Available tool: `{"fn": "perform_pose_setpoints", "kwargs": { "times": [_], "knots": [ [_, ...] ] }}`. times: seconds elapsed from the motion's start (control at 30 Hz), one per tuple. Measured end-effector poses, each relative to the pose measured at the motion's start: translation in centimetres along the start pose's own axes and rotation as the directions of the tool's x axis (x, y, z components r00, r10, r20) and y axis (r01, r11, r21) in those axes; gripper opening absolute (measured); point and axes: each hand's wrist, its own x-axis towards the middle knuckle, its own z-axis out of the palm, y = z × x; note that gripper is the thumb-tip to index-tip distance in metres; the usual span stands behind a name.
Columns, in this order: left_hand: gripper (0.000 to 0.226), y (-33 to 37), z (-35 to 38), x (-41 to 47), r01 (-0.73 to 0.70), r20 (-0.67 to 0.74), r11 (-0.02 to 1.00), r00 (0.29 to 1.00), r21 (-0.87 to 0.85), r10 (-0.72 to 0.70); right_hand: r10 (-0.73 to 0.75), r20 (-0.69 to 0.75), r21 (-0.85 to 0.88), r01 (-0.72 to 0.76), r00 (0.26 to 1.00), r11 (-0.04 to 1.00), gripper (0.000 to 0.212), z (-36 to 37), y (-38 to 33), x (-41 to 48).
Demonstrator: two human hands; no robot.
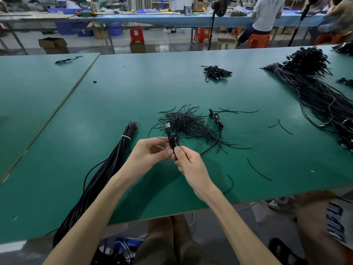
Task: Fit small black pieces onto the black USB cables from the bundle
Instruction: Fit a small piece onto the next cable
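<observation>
Green worktable [191, 88], workshop benches [172, 19], orange stools [136, 34]

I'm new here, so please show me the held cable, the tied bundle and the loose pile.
held cable [168, 131], head view, on its black plug body.
tied bundle [118, 150], head view, on strands just below the white tie.
loose pile [186, 123], head view, on the tangle's middle.

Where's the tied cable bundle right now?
Head view: the tied cable bundle lies on the green table, just left of the left hand, tips beside the loose wire pile.
</observation>
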Motion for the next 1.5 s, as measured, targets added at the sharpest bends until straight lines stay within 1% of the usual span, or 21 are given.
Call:
{"fn": "perform_pose_setpoints", "kwargs": {
  "times": [0.07, 0.17, 0.33, 0.43, 0.53, 0.67, 0.77, 0.87, 0.93, 0.97, 1.0, 1.03, 1.07, 1.1, 1.13, 1.17, 1.2, 1.27, 1.37, 1.43, 1.5],
  "knots": [
    [0.022, -0.1, 0.0, -0.1, 0.010, 0.016, 1.000, 1.000, -0.025, -0.010, 0.002, -0.001, 0.002, -0.002, 1.000, 1.000, 0.034, 0.0, -0.1, -0.1],
    [0.024, 0.0, -0.4, -0.2, 0.008, 0.005, 1.000, 1.000, -0.015, -0.008, -0.002, 0.028, -0.015, 0.002, 1.000, 1.000, 0.033, 0.1, -0.3, -0.1],
    [0.019, 0.2, -0.8, 0.0, 0.021, -0.021, 1.000, 1.000, 0.014, -0.020, -0.028, 0.072, -0.064, 0.033, 0.997, 0.997, 0.033, 0.2, -0.5, -0.2],
    [0.021, 0.3, -0.6, 0.0, 0.032, -0.009, 0.999, 0.999, 0.020, -0.032, -0.030, 0.086, -0.076, 0.036, 0.996, 0.996, 0.033, 0.2, -0.5, -0.2],
    [0.024, 0.4, -0.8, 0.0, 0.075, -0.009, 0.997, 0.997, 0.020, -0.075, -0.029, 0.085, -0.095, 0.037, 0.996, 0.995, 0.034, 0.2, -0.5, -0.3],
    [0.016, 0.2, -0.3, -0.1, 0.089, -0.035, 0.995, 0.996, 0.038, -0.087, -0.018, 0.059, -0.096, 0.024, 0.998, 0.995, 0.033, 0.3, -0.5, -0.2],
    [0.023, 0.0, 0.4, -0.4, 0.085, -0.062, 0.996, 0.994, -0.011, -0.085, -0.017, 0.026, -0.122, 0.020, 1.000, 0.992, 0.035, 0.4, -0.3, -0.2],
    [0.030, -0.4, 0.0, -0.7, 0.094, -0.005, 0.995, 0.996, -0.032, -0.094, -0.018, 0.010, -0.144, 0.020, 1.000, 0.989, 0.035, 0.5, -0.1, -0.1],
    [0.029, -0.4, -0.5, -1.1, 0.094, 0.043, 0.995, 0.995, -0.028, -0.093, -0.028, 0.003, -0.153, 0.028, 1.000, 0.988, 0.034, 0.5, 0.1, 0.0],
    [0.029, -0.2, -0.9, -1.3, 0.102, 0.041, 0.994, 0.994, -0.027, -0.100, -0.033, 0.001, -0.161, 0.033, 0.999, 0.986, 0.033, 0.5, 0.1, 0.0],
    [0.031, 0.1, -1.3, -1.4, 0.112, 0.024, 0.994, 0.993, 0.009, -0.112, -0.037, -0.003, -0.165, 0.036, 0.999, 0.986, 0.033, 0.5, 0.2, 0.0],
    [0.033, 0.3, -1.7, -1.4, 0.121, 0.005, 0.987, 0.992, 0.106, -0.122, -0.034, -0.011, -0.164, 0.032, 0.999, 0.986, 0.033, 0.5, 0.4, 0.1],
    [0.035, 0.6, -2.1, -1.5, 0.139, -0.005, 0.957, 0.990, 0.256, -0.143, -0.027, -0.022, -0.159, 0.023, 0.999, 0.987, 0.034, 0.5, 0.5, 0.1],
    [0.038, 0.8, -2.3, -1.5, 0.170, -0.011, 0.893, 0.983, 0.416, -0.183, -0.020, -0.032, -0.154, 0.015, 0.999, 0.988, 0.035, 0.5, 0.6, 0.2],
    [0.040, 1.1, -2.3, -1.4, 0.211, -0.025, 0.804, 0.971, 0.556, -0.238, -0.016, -0.037, -0.149, 0.010, 0.999, 0.989, 0.036, 0.4, 0.6, 0.2],
    [0.041, 1.3, -2.1, -1.5, 0.260, -0.057, 0.706, 0.953, 0.658, -0.298, -0.012, -0.035, -0.149, 0.006, 0.999, 0.989, 0.036, 0.4, 0.7, 0.2],
    [0.041, 1.4, -1.8, -1.5, 0.307, -0.099, 0.618, 0.933, 0.723, -0.346, -0.009, -0.028, -0.152, 0.004, 1.000, 0.988, 0.036, 0.4, 0.6, 0.2],
    [0.044, 1.4, -1.0, -1.7, 0.371, -0.185, 0.494, 0.904, 0.786, -0.385, -0.007, -0.020, -0.162, 0.004, 1.000, 0.987, 0.036, 0.4, 0.5, 0.0],
    [0.050, 1.6, -0.3, -1.8, 0.420, -0.286, 0.338, 0.879, 0.842, -0.381, 0.003, -0.019, -0.161, -0.006, 1.000, 0.987, 0.036, 0.4, 0.5, 0.0],
    [0.042, 2.0, -0.3, -1.8, 0.429, -0.324, 0.238, 0.868, 0.871, -0.377, 0.004, -0.019, -0.161, -0.007, 1.000, 0.987, 0.036, 0.3, 0.4, 0.0],
    [0.027, 2.3, -0.2, -1.9, 0.445, -0.355, 0.201, 0.861, 0.873, -0.365, 0.001, -0.016, -0.166, -0.004, 1.000, 0.986, 0.036, 0.2, 0.4, 0.0]
  ]
}}
